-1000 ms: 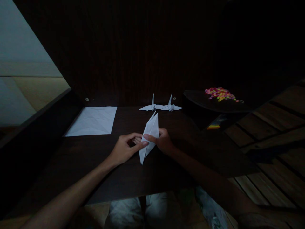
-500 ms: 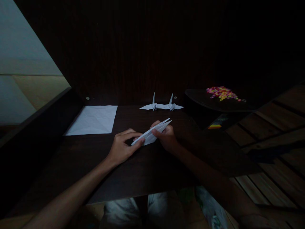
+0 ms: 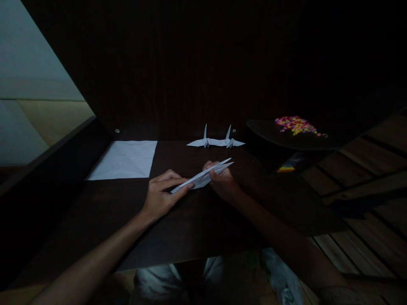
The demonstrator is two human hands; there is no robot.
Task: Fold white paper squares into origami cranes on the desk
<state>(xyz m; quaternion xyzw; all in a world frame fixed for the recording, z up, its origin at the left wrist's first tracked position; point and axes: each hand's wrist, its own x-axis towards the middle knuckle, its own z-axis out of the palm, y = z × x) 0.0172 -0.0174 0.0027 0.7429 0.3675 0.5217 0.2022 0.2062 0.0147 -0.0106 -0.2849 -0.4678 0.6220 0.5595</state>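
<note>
Between my two hands is a folded white origami paper (image 3: 203, 181), long and narrow, its two pointed ends spread slightly apart at the upper right. My left hand (image 3: 163, 190) pinches the lower left end, thumb on the near face and fingers behind. Farther along, my right hand (image 3: 222, 180) grips the paper near its split points, the thumb pressed on the near side. Part of the fingers of both hands is hidden behind the paper. Beyond them, two folded white paper cranes (image 3: 218, 142) stand side by side at the back of the dark table.
A creased white paper sheet (image 3: 124, 161) lies flat on the dark tabletop (image 3: 165, 237) at the left. A raised dark shelf (image 3: 267, 131) on the right carries a pile of small pink and yellow pieces (image 3: 297, 125). Dark panels bound the back and left side.
The folded paper has shifted a little to the right at its pointed end and lies at a flatter angle. My right hand has moved slightly right; my left keeps its pinch.
</note>
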